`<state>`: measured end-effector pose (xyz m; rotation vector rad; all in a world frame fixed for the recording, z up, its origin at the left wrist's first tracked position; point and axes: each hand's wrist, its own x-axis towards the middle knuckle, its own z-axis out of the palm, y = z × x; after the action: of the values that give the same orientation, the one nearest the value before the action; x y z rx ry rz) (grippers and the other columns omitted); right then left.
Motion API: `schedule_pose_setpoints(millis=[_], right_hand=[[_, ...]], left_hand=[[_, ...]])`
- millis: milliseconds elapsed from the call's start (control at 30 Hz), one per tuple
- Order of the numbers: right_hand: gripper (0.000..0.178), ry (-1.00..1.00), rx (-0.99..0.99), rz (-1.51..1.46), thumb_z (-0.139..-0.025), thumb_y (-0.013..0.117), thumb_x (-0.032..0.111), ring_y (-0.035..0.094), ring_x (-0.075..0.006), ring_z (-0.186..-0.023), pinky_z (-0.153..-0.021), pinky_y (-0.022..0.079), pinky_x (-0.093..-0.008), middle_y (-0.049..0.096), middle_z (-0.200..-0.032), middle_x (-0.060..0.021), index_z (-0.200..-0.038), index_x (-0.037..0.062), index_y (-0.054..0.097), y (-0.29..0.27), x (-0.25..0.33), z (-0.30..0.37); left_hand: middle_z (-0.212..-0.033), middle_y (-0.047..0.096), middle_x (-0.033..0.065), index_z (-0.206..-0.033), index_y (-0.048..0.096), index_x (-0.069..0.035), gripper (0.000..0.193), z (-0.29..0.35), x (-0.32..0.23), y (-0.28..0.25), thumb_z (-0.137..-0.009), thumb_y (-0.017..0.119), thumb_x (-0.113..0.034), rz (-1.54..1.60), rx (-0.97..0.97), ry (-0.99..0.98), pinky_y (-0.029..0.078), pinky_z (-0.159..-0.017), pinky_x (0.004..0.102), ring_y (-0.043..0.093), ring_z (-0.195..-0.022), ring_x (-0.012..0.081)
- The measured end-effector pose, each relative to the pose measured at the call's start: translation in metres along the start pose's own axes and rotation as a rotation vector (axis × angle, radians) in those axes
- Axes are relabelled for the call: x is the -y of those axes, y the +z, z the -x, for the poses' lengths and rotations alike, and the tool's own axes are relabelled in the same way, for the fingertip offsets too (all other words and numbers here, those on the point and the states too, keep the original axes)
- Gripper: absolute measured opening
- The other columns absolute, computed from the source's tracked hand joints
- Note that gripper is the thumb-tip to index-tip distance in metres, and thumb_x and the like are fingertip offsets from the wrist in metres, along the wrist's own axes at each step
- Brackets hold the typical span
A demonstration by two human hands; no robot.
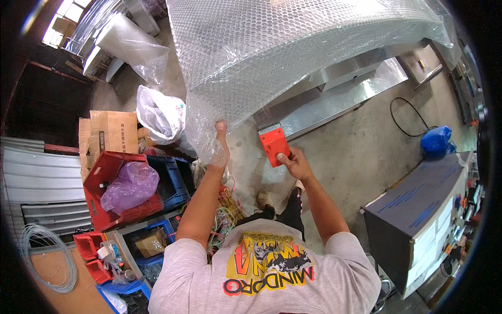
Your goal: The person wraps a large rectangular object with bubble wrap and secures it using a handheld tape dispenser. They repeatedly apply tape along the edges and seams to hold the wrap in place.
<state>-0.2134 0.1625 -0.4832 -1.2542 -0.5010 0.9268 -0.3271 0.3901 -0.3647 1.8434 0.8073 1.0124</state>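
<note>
The right hand (297,163) has its fingers closed on a flat red tool (274,148), near the metal frame (334,107). Farther left, the left hand (221,146) touches the bubble wrap's (251,63) near-left corner; I cannot tell how far its partly hidden fingers close.

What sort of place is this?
Probably a workshop or packing area: bubble wrap covers a metal unit, a coil of wire lies at left, and a red crate stands beside cardboard boxes.
</note>
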Motion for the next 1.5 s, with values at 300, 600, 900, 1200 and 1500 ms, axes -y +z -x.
schedule_pose_setpoints(millis=[300,600,900,1200,1500], right_hand=[[0.033,-0.072,-0.041,0.087,-0.098,0.067,0.027,0.059,-0.0092,-0.095,-0.089,0.049,-0.0304,0.068,-0.102,0.0006,-0.119,0.0015,0.067,-0.011,-0.019,-0.015],[0.034,0.029,0.081,-0.057,-0.099,0.066,0.028,0.061,-0.0078,-0.091,-0.085,0.051,-0.0288,0.068,-0.103,0.0015,-0.12,0.0018,0.066,-0.019,-0.017,-0.043],[0.037,-0.011,0.006,0.054,-0.098,0.066,0.031,0.061,-0.0102,-0.089,-0.084,0.051,-0.0306,0.07,-0.098,-0.0022,-0.117,-0.0009,0.068,-0.016,-0.024,-0.055],[0.038,0.034,-0.04,0.1,-0.097,0.066,0.03,0.062,-0.0118,-0.085,-0.079,0.052,-0.0303,0.071,-0.096,-0.0046,-0.115,-0.0033,0.066,-0.016,-0.009,-0.053],[0.039,-0.059,-0.066,0.124,-0.097,0.066,0.034,0.06,-0.0114,-0.081,-0.075,0.051,-0.032,0.067,-0.091,-0.0013,-0.114,-0.0012,0.066,-0.015,-0.03,-0.022]], left_hand=[[-0.115,0.067,0.0138,-0.116,0.065,-0.003,0.031,0.074,-0.057,-0.017,-0.087,0.066,-0.012,-0.362,0.783,0.278,0.049,-0.096,0.041,0.064,-0.109,0.027],[-0.161,0.031,0.0125,-0.151,0.037,-0.002,0.065,-0.034,-0.113,0.016,-0.089,0.049,-0.017,-1.189,0.692,1.199,0.017,-0.122,0.0485,0.029,-0.149,0.0311],[-0.169,-0.009,0.0045,-0.161,0.001,-0.009,0.073,-0.061,-0.034,0.044,-0.1,0.034,-0.033,-1.826,0.663,1.379,-0.013,-0.123,0.049,-0.012,-0.155,0.0267],[-0.169,0.001,0.0065,-0.16,0.01,-0.003,0.074,-0.039,0.002,0.046,-0.097,0.038,-0.03,-1.859,0.741,1.39,-0.008,-0.125,0.0443,-0.003,-0.155,0.0259],[-0.168,0.009,0.0085,-0.158,0.017,0.0,0.069,-0.056,0.015,0.043,-0.095,0.037,-0.021,-1.408,0.611,1.451,0.0,-0.127,0.0394,0.006,-0.155,0.0229]])
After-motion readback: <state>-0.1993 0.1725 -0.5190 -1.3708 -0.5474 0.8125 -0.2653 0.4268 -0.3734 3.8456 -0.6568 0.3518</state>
